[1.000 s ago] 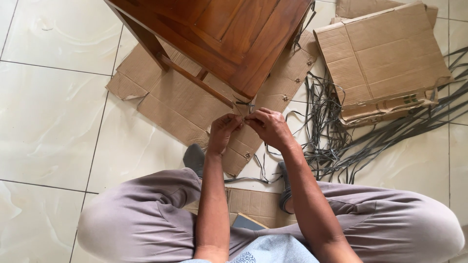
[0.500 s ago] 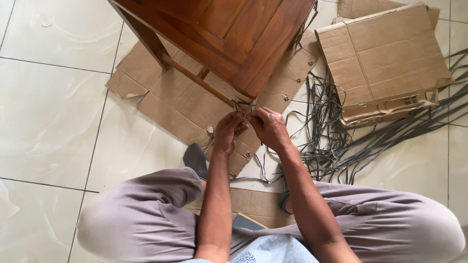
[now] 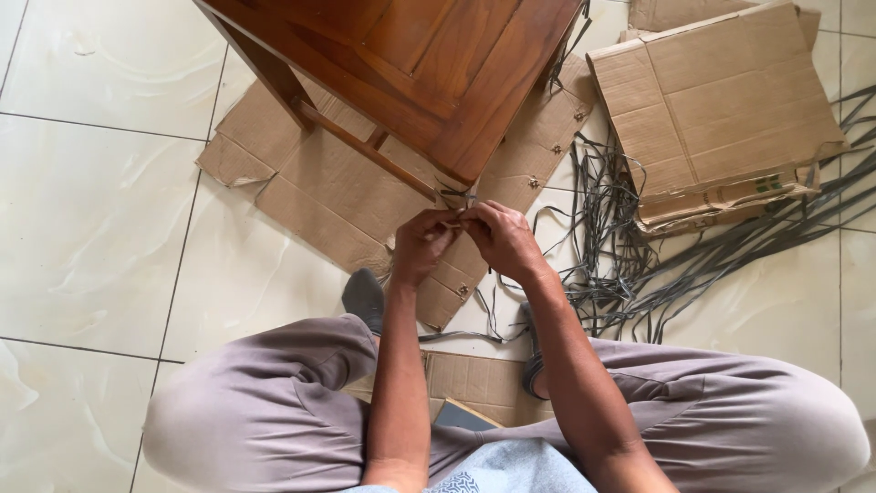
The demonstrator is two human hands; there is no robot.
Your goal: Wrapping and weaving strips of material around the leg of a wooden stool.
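Observation:
A brown wooden chair stands on flattened cardboard in front of me. My left hand and my right hand meet just below the chair seat's near corner, fingers pinched together on a thin grey strip that wraps around the corner. The strip's end between my fingertips is mostly hidden by them. I sit on the tiled floor with knees spread, in grey trousers.
A heap of long grey strips lies on the floor to the right, running off towards the right edge. A folded cardboard box rests over them at upper right. Another cardboard piece lies between my legs. Pale floor tiles spread to the left.
Both hands stay at the chair corner. Their fingers have shifted slightly on the strip and moved a little closer to the wood.

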